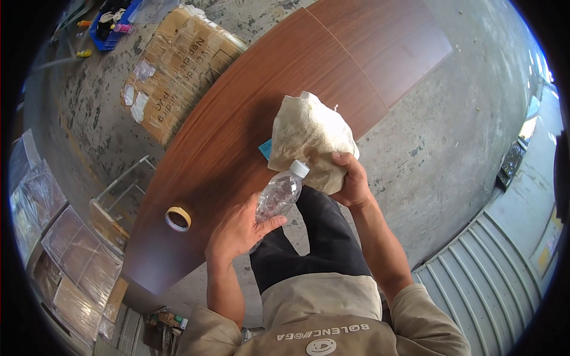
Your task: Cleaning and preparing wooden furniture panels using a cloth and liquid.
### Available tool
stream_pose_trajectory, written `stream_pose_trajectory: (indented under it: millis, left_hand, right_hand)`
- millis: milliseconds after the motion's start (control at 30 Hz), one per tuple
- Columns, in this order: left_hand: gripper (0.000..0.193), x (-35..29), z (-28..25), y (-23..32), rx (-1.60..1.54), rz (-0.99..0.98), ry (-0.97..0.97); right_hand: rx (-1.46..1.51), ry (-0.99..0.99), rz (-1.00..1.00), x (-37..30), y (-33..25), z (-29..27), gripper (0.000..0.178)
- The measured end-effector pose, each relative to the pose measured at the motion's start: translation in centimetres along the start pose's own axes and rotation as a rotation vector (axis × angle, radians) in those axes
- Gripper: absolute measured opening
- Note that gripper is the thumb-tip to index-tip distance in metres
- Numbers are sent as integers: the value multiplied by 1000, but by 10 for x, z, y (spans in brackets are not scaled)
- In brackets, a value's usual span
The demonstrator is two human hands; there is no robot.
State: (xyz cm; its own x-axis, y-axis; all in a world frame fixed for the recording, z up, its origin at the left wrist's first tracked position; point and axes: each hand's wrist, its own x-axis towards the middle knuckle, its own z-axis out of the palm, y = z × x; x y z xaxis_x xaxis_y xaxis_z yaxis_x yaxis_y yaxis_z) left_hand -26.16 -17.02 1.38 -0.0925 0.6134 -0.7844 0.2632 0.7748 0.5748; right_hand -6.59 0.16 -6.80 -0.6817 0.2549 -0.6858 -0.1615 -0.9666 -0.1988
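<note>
My left hand (238, 230) is wrapped round a clear plastic bottle (279, 194) with a white cap, tilted so the cap points up and right. In my right hand (354, 183) is a cream-coloured cloth (310, 133), bunched and stained brown in places, with my thumb pressed on its edge. The bottle's cap is close in front of the cloth's lower left side. Both are held above a long reddish-brown wood-grain board (237, 121). A small blue piece (265, 149) on the board shows partly from behind the cloth.
A roll of tan tape (177, 219) lies on the board's near left part. Beyond its left edge stands a worn cardboard box (178, 71). A blue crate (110, 37) with odds and ends is at the far left. Plastic-wrapped panels (83, 261) are stacked at left; ribbed grey metal (484, 267) lies at right.
</note>
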Motion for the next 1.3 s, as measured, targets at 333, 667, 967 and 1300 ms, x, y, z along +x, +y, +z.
stream_pose_trajectory:
  millis: [333,667,967,1300]
  left_hand:
    - [71,-9,-2,-8,9,-64,40]
    - [84,4,27,-61,-393,323,550]
    - [101,3,83,-159,-486,482,1177]
    - [111,-10,82,-205,-393,449,1266]
  right_hand:
    - [-15,27,-29,3,0,14,68]
    - [-651,240,-490,36,-77,6,59]
    - [-2013,-16,-784,152,79,121,69]
    - [-2139,441,-1083,224,-125,75,59]
